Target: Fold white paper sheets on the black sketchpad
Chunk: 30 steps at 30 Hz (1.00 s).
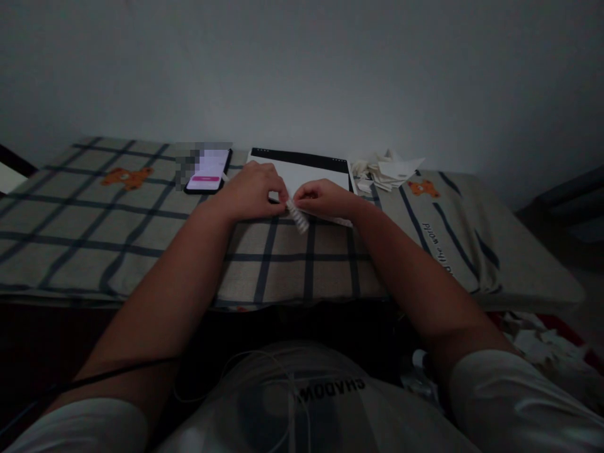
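My left hand (257, 192) and my right hand (325, 197) meet near the middle of the view, fingertips close together. Between them is a narrow white strip with grey bands (299, 218), perhaps paper, its lower end hanging toward me. Each hand is closed in a pinch at the strip's upper end. Behind and partly beneath the hands lies a flat white pad or folder with a black band (302, 158) along its far edge. A thin white piece (225, 178) pokes out beside my left hand.
A lit phone (206, 173) lies to the left on the checked cloth (136, 220). Crumpled white paper scraps (389, 170) are heaped to the right. Behind rises a plain wall (302, 75). More scraps fill a red container (561, 324) at lower right. A thin cable (231, 360) crosses my lap.
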Each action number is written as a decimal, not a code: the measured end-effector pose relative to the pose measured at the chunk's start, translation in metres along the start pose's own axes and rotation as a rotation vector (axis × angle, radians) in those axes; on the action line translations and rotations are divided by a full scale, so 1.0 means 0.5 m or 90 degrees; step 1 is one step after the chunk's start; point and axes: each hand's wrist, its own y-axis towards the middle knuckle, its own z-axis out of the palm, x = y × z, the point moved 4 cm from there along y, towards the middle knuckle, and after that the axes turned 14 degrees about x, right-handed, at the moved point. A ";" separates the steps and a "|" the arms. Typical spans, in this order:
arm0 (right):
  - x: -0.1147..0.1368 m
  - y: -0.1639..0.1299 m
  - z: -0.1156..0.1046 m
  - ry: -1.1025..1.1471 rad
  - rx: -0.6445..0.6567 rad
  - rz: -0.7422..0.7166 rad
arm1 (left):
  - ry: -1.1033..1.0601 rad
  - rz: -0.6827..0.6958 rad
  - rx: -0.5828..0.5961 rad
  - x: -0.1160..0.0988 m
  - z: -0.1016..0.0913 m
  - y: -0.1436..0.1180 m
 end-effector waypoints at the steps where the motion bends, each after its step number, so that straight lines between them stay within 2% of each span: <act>1: -0.001 0.000 0.000 0.003 0.002 -0.003 | -0.005 -0.001 0.001 -0.001 0.000 0.001; 12: 0.000 -0.002 0.000 0.014 0.010 0.024 | -0.002 0.023 -0.010 -0.007 0.000 0.003; 30: -0.001 0.005 0.005 -0.018 0.026 0.002 | 0.012 0.035 0.002 -0.007 0.004 0.005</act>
